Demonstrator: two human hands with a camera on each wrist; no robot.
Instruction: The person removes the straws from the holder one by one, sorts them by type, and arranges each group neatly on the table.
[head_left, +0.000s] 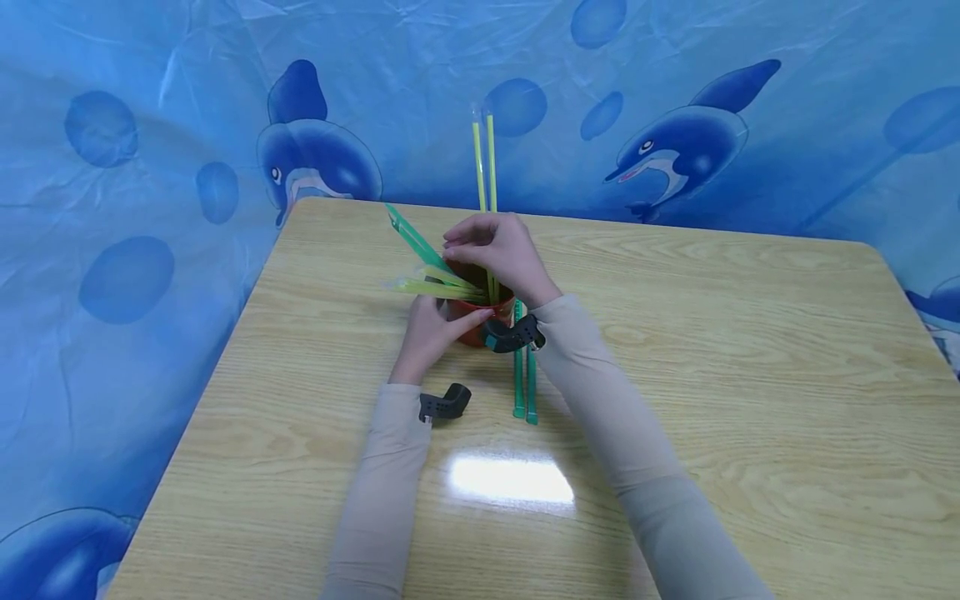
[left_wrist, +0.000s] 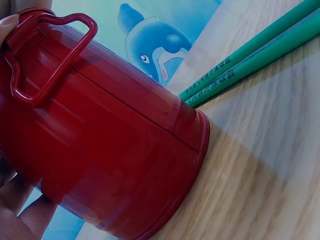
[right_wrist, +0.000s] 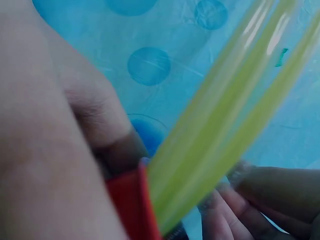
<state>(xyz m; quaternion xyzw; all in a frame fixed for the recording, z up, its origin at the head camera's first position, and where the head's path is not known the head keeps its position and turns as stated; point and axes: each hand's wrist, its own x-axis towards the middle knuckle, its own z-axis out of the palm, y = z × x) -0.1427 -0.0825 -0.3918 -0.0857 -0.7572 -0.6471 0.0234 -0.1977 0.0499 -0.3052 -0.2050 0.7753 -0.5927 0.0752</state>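
A red metal bucket (left_wrist: 110, 130) with a wire-like side handle (left_wrist: 80, 55) stands on the table. My left hand (head_left: 431, 329) grips it from the left, thumb along the near rim. Wrapped yellow straws (head_left: 442, 289) lean out leftward, while two more yellow straws (head_left: 485, 162) rise steeply at the back. Green straws (head_left: 412, 236) slant out to the upper left. Over the mouth is my right hand (head_left: 498, 250), its fingertips close together right beside the green straws; I cannot tell whether they pinch one. The right wrist view shows yellow straws (right_wrist: 215, 130) above the red rim (right_wrist: 135, 200).
Two green straws (head_left: 525, 383) with dark printing lie on the wooden table (head_left: 712, 375), close to the bucket's right side. A blue dolphin-print sheet (head_left: 480, 50) hangs behind the table's far edge. Each wrist carries a black camera (head_left: 446, 402).
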